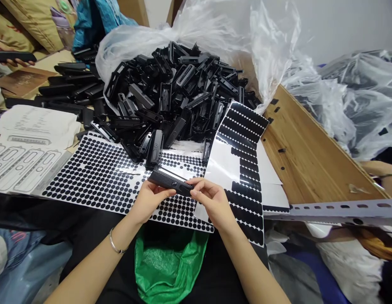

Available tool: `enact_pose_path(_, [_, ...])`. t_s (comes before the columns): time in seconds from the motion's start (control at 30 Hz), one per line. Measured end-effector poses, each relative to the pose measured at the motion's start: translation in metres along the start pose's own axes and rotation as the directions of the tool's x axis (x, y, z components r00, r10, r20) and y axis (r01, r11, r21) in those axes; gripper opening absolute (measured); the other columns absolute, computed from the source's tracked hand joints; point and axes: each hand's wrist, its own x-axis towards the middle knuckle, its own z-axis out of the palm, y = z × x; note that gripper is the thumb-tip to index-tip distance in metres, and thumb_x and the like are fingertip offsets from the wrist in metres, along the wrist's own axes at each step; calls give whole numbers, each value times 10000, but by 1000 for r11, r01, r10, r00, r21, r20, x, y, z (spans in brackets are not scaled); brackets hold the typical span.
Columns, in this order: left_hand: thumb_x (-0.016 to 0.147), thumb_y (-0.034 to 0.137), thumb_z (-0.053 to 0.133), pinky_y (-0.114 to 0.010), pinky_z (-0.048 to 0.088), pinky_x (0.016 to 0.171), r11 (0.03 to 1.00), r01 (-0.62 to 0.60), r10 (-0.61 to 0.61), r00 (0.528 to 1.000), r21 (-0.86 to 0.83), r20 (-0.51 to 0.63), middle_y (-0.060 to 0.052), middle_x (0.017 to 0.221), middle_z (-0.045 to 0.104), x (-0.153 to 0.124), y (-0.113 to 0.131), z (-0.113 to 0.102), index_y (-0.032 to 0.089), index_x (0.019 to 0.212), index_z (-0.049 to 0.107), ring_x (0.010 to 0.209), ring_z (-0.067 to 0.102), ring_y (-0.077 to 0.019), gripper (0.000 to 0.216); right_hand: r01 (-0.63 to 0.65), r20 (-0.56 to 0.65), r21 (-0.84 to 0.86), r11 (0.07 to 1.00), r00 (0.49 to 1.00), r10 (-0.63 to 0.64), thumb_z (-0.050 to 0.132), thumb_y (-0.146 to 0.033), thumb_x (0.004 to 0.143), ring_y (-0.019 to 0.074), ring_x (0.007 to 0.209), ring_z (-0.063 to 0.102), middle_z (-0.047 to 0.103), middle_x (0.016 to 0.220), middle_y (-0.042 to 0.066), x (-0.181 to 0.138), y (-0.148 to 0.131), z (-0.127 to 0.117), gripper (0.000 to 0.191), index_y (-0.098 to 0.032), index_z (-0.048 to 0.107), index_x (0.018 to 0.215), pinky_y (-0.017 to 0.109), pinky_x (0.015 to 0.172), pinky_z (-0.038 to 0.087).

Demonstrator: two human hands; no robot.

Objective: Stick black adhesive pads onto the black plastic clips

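Note:
My left hand [150, 200] and my right hand [211, 202] together hold one long black plastic part [170, 181] just above a white sheet of small round black stickers [101, 173]. The left fingers wrap its left end from below. The right thumb and fingers pinch its right end. A second sheet with rows of black oblong stickers [246, 156] lies to the right of my hands. Behind both sheets rises a big pile of the same black plastic parts [173, 88] on an opened clear plastic bag [221, 25].
White printed label sheets [28, 160] lie at the left. A row of finished black parts [67, 86] sits at the back left, where another person's hand [12, 59] holds a black part. A wooden board [309, 156], a grey slotted rail [341, 207] and a green bag [167, 266] are close by.

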Motion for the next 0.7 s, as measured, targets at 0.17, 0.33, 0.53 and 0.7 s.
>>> enact_pose_path(0.17, [581,218,878,-238,569,730,1000,-3,3,1000,7,18,-18,774,777,-1,0,-1,172,756,749,755,707,-150,222,8,14,-7,1000,1000,-8,763,-313,731,229,950,599,699,1015,66,-1,0,-1,190,-208,647,624,391,880,456])
enact_pose_path(0.33, [557,183,876,-245,581,735,1000,-10,10,1000,-22,20,-12,762,781,-1,3,2,179,719,748,745,718,-154,207,30,32,-10,999,999,-30,775,-313,725,221,934,600,698,992,61,-1,0,-2,198,-210,643,621,394,895,452])
enact_pose_path(0.53, [493,173,896,-286,597,737,1000,-8,8,1000,11,2,-15,725,774,-2,7,4,172,680,732,717,720,-177,249,43,32,-45,998,999,-42,796,-365,703,225,925,604,701,959,64,-1,-2,-2,238,-208,638,619,402,910,457])
enact_pose_path(0.7, [462,191,910,-329,598,759,999,-16,17,1000,33,-15,-21,714,766,-3,8,4,170,671,724,710,718,-196,281,43,38,-58,997,998,-41,799,-364,700,228,926,602,696,959,63,-2,-5,-2,238,-211,637,616,407,916,456])
